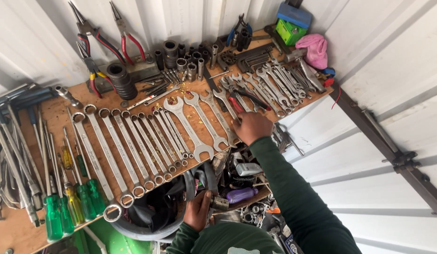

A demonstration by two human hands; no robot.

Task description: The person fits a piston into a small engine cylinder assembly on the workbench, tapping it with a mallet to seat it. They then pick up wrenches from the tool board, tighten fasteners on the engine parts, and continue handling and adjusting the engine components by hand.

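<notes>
The right hand (252, 127) is closed on a combination wrench (226, 113) in the sorted row, while the left hand (198, 210) grips a black rubber hose (199, 176) near the body.

Bare, matt plywood board (54, 117) across the frame's middle, scuffed and stained. Long, shiny steel combination wrenches (133, 150) at centre; glossy, translucent green plastic screwdriver handles (54, 218) at lower left. Dull black metal sockets (119, 80) at upper centre; soft pink cloth (314, 49) at upper right. White-painted corrugated metal wall (392, 70), smooth, at right.
</notes>
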